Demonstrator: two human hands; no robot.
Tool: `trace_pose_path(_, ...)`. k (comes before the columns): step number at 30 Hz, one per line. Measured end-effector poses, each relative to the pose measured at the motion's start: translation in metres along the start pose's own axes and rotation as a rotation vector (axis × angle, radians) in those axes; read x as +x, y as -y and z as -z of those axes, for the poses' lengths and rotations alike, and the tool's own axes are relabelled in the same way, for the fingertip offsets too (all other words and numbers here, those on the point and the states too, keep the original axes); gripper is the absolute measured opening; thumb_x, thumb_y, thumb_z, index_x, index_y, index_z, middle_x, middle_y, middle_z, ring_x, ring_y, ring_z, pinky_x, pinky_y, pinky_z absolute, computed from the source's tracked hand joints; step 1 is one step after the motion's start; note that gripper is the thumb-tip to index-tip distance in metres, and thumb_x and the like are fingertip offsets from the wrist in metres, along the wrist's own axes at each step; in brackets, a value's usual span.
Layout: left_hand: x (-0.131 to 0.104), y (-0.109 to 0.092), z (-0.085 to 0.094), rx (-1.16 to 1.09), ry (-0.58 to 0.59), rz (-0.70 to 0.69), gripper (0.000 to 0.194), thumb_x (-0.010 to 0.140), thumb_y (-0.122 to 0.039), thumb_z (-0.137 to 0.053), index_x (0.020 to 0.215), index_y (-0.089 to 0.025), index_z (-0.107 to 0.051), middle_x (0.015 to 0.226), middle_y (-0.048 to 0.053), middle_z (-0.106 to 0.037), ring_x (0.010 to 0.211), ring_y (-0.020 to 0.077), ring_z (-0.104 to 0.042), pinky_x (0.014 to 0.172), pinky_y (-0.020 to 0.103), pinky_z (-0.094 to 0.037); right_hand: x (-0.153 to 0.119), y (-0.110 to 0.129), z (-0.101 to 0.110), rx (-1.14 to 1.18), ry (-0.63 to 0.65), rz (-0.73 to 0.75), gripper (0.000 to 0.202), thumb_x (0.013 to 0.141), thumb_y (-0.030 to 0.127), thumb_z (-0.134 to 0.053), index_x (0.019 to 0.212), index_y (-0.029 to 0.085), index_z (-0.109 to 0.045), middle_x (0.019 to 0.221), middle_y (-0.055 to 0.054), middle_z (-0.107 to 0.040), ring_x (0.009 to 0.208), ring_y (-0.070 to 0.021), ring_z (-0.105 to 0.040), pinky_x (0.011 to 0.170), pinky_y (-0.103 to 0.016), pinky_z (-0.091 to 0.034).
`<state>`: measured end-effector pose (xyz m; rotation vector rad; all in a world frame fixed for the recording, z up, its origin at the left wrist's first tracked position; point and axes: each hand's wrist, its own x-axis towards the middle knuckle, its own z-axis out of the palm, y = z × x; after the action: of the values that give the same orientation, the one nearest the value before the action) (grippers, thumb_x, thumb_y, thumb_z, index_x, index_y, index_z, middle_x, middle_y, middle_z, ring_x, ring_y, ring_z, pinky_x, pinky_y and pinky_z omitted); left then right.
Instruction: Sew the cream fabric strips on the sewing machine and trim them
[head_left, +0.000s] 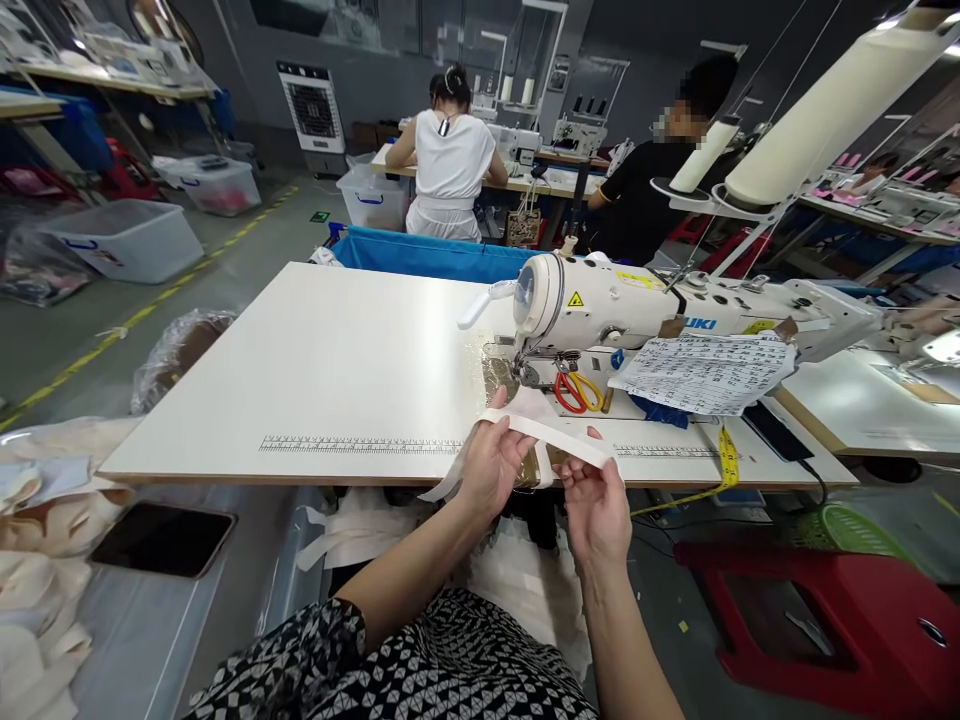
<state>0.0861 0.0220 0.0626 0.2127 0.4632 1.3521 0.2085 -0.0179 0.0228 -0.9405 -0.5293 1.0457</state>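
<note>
Between my two hands a pale pink fabric strip [559,434] is stretched at the table's front edge. My left hand [495,455] pinches its left end, and a loose tail hangs below that wrist. The strip's other end is gripped by my right hand [598,500], thumb on top. Behind the strip, a wider flap of the same pale cloth [534,402] reaches toward the needle area of a white sewing machine [600,295]. Scissors with red and yellow handles [577,391] lie just right of the needle.
A printed ruler [360,446] runs along the white tabletop [360,350]. Right of the machine are a handwritten paper [705,372], a yellow tape measure [726,460] and a dark phone [766,432]. A red stool [862,620] stands low right. Two people sit ahead.
</note>
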Motion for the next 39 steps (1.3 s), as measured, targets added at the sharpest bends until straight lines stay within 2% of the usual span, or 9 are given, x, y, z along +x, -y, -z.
trace_pose_path(10,0.006,-0.011,0.011,-0.063,0.148,0.082,0.046,0.099,-0.033,-0.032,0.136,-0.017,-0.054,0.135,0.01,-0.061,0.123,0.0218,-0.058,0.107,0.04,-0.045,0.005,0.002,0.001,-0.034,0.0,0.06,0.04,0.085,0.048,-0.061,0.117,0.024,-0.065,0.07,0.003,-0.054,0.067,-0.0126,-0.051,0.071,-0.028,-0.049)
trace_pose_path(16,0.012,-0.027,0.012,0.078,0.116,0.114,0.046,0.096,-0.027,-0.032,0.132,-0.012,-0.057,0.125,0.013,-0.067,0.113,0.0248,-0.064,0.101,0.043,-0.05,0.015,0.005,0.005,-0.169,-0.002,0.064,0.047,0.078,0.057,-0.067,0.108,0.021,-0.067,0.069,0.002,-0.058,0.066,-0.0133,-0.055,0.066,-0.028,-0.051)
trace_pose_path(21,0.039,-0.07,0.015,0.505,0.096,0.12,0.036,0.095,-0.02,-0.043,0.122,-0.006,-0.06,0.087,0.014,-0.075,0.079,0.0218,-0.073,0.078,0.037,-0.061,0.036,0.046,0.006,-0.755,0.454,-0.244,0.058,0.069,0.069,-0.068,0.082,0.013,-0.07,0.064,-0.006,-0.065,0.051,-0.0159,-0.057,0.047,-0.029,-0.048)
trace_pose_path(24,0.071,-0.09,0.023,0.754,0.111,0.081,0.025,0.094,-0.023,-0.049,0.104,-0.008,-0.066,0.082,0.012,-0.074,0.075,0.0184,-0.073,0.071,0.028,-0.061,0.05,0.091,-0.024,-1.005,0.536,0.121,0.047,0.081,0.061,-0.061,0.093,0.016,-0.072,0.067,-0.004,-0.067,0.054,-0.0161,-0.06,0.054,-0.029,-0.049)
trace_pose_path(27,0.106,-0.096,0.035,0.942,0.107,0.123,0.018,0.086,-0.027,-0.065,0.08,-0.01,-0.067,0.065,0.009,-0.071,0.062,0.0174,-0.07,0.059,0.023,-0.058,0.082,0.133,-0.08,-1.169,0.28,0.723,0.032,0.092,0.04,-0.051,0.094,0.018,-0.074,0.074,-0.005,-0.069,0.07,-0.0164,-0.063,0.069,-0.03,-0.049)
trace_pose_path(29,0.122,-0.095,0.042,0.974,0.103,0.165,0.02,0.081,-0.026,-0.071,0.07,-0.01,-0.065,0.056,0.009,-0.068,0.053,0.0172,-0.067,0.053,0.023,-0.056,0.118,0.152,-0.12,-1.377,0.2,0.974,0.028,0.09,0.023,-0.049,0.097,0.013,-0.074,0.093,-0.011,-0.072,0.089,-0.0186,-0.063,0.078,-0.031,-0.045)
trace_pose_path(31,0.129,-0.093,0.046,0.971,0.133,0.2,0.02,0.081,-0.025,-0.07,0.069,-0.01,-0.065,0.057,0.009,-0.068,0.053,0.0168,-0.067,0.054,0.024,-0.056,0.161,0.161,-0.154,-1.654,0.2,0.997,0.032,0.09,0.019,-0.046,0.102,0.006,-0.073,0.108,-0.018,-0.069,0.103,-0.0216,-0.06,0.078,-0.032,-0.041)
trace_pose_path(34,0.127,-0.093,0.048,0.899,0.227,0.234,0.009,0.082,-0.018,-0.067,0.088,-0.011,-0.068,0.071,0.007,-0.071,0.066,0.0167,-0.07,0.069,0.029,-0.061,0.222,0.162,-0.181,-1.946,0.259,0.773,0.046,0.091,0.034,-0.044,0.089,-0.001,-0.074,0.096,-0.02,-0.071,0.089,-0.0189,-0.064,0.064,-0.034,-0.034)
trace_pose_path(39,0.12,-0.097,0.05,0.798,0.302,0.266,0.029,0.081,-0.008,-0.06,0.109,-0.013,-0.065,0.08,0.004,-0.069,0.077,0.0173,-0.072,0.081,0.034,-0.061,0.281,0.153,-0.18,-1.959,0.251,0.836,0.065,0.08,0.055,-0.047,0.063,-0.002,-0.071,0.067,-0.016,-0.069,0.06,-0.0114,-0.062,0.053,-0.034,-0.028)
